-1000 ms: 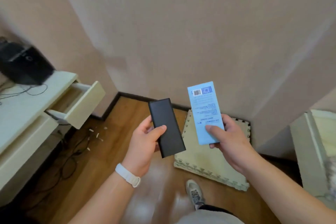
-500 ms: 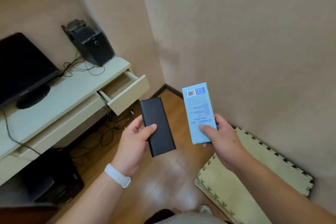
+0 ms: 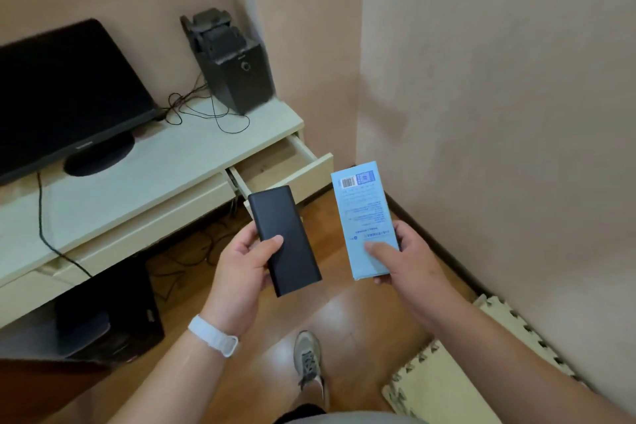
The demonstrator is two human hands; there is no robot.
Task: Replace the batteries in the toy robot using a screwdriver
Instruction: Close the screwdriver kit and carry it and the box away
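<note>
My left hand (image 3: 241, 272) grips a flat black rectangular case (image 3: 284, 237), thumb across its face, held upright over the wooden floor. My right hand (image 3: 409, 265) holds a light blue box (image 3: 364, 217) with a barcode and small print near its top, thumb pressed on its lower part. The two items are side by side, a little apart, at chest height. No toy robot or screwdriver is in sight.
A cream TV stand (image 3: 165, 162) on the left has an open drawer (image 3: 292, 172), a black monitor (image 3: 65, 93), a black speaker (image 3: 234, 69) and loose cables. A black box (image 3: 106, 313) sits under it. Foam mats (image 3: 444, 385) lie right; walls close ahead.
The view has swung left, bringing the stand, monitor and speaker further into view. Both hands keep the same hold on the black case and blue box.
</note>
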